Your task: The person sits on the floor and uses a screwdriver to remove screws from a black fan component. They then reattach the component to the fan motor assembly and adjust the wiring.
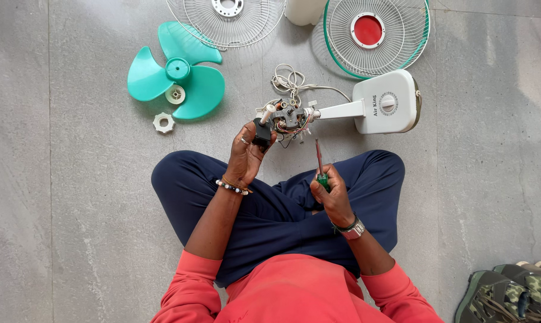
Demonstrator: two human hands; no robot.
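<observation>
Beside the white fan base (389,103), the left hand (246,157) grips the bare motor (285,118); the right hand (332,197) is clamped on a green screwdriver (321,167).

Teal fan blade (178,72), two grilles (225,21), shoes (509,293).

The person wears a coral-red long-sleeved top, the sleeves pushed up toward the elbows, and dark navy trousers. On the left wrist sit a bracelet of black and white beads (231,188) and a thin orange band beside it, and a ring shows on a finger of the left hand (245,157). The right wrist carries a metal-banded wristwatch (351,229) next to the right hand (332,196).
</observation>
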